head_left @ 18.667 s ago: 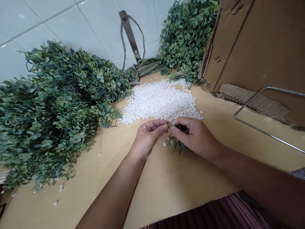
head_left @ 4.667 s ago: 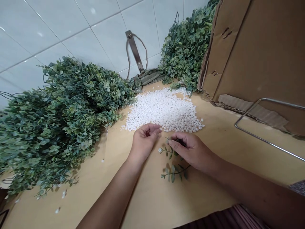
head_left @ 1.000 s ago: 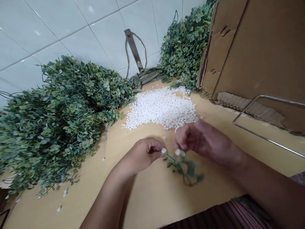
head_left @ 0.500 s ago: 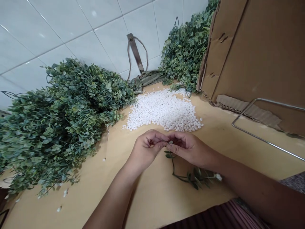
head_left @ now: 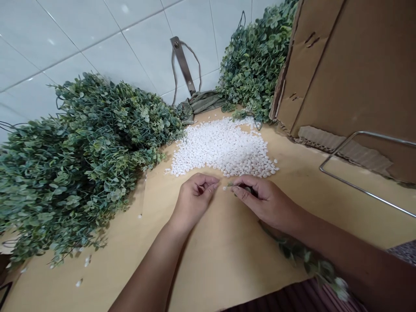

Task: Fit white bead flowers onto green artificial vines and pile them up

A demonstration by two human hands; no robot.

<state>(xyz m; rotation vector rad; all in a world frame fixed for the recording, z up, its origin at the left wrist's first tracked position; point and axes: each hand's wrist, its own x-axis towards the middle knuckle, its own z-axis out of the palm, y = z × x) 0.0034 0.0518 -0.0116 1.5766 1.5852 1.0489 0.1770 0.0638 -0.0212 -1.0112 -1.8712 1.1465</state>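
Observation:
My right hand (head_left: 255, 195) pinches an artificial leaf sprig (head_left: 229, 185) between thumb and fingertips. A small white bud (head_left: 225, 188) sits at the sprig's tip, pointing toward the other hand. The leafy part of the sprig (head_left: 308, 255) trails under my right forearm to the front edge, slightly blurred, with a white tip at its far end. Apart from it by a small gap, my left hand (head_left: 197, 195) has thumb and forefinger pressed together; anything between them is too small to make out. Just beyond both hands spreads a pile of small white buds (head_left: 221, 147).
Bushy artificial greenery (head_left: 97, 143) is heaped at the left, with more greenery (head_left: 256, 60) at the back. At the right stand a cardboard box (head_left: 357, 78) and a bent metal wire frame (head_left: 354, 184). Dark green cloth (head_left: 204, 102) lies by the tiled wall (head_left: 136, 52).
My hands, earlier touching at the fingertips, have drawn apart. The sprig has swung right and toward me under my right forearm, and a white bud now shows at its tip.

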